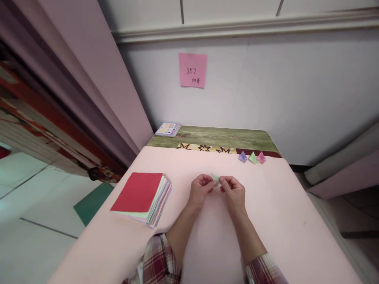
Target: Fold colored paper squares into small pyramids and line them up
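My left hand (200, 189) and my right hand (233, 191) meet over the middle of the pink tablecloth (281, 205). Both pinch a small pale green folded paper piece (215, 178) between their fingertips, just above the cloth. To the left lies a stack of coloured paper sheets (142, 197) with a red sheet on top. At the far right of the cloth stand three small folded paper shapes: a purple one (242, 157), a green one (253, 158) and a pink one (261, 157).
A small box with coloured dots (167, 129) lies on the green table surface at the back left. A pink sticky note (192, 70) hangs on the wall. A curtain (89, 79) hangs at the left; a green sheet (93, 201) lies on the floor.
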### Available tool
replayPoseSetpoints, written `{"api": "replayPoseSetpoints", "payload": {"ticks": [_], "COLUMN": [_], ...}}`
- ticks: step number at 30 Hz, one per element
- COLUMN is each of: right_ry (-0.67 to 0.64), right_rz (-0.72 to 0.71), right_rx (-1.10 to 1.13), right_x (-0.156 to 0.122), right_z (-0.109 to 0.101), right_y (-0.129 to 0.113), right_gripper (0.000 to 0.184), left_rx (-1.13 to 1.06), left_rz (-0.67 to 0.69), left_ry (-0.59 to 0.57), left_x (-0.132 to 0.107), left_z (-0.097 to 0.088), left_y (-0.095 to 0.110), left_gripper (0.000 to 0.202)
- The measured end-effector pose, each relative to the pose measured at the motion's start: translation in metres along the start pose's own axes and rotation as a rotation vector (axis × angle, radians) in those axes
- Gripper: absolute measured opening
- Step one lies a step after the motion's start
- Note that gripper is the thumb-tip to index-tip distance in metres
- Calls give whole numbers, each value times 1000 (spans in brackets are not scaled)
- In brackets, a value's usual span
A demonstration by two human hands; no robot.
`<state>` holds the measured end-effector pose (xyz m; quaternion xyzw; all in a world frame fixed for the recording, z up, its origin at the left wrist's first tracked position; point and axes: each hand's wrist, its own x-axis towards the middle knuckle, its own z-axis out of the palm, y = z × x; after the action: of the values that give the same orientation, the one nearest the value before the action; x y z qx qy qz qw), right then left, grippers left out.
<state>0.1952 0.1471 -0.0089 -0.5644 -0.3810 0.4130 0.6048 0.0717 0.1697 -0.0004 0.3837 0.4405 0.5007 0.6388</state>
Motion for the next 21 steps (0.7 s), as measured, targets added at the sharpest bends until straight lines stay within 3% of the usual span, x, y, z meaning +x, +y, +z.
{"api": "replayPoseSetpoints", "payload": {"ticks": [4,10,16,21], "right_ry": [-41,-66,-142,-269], "right_rz": [-24,-29,13,271], "right_rx": [-23,7,92,343], "right_x": [-18,-72,-126,-148], "right_z": [-1,-7,-25,-37], "right_y": [-6,-20,-50,-75], "right_gripper": [27,25,26,28], "left_rx": [-32,-19,18,38], "left_rz": [-27,-48,-25,-43], "left_ry": [50,1,-188,-408], "left_x": [-23,-77,-132,-162], "left_z": [0,-2,0,1], "left_y": [-2,7,30,59], "left_gripper": [36,32,23,20]}}
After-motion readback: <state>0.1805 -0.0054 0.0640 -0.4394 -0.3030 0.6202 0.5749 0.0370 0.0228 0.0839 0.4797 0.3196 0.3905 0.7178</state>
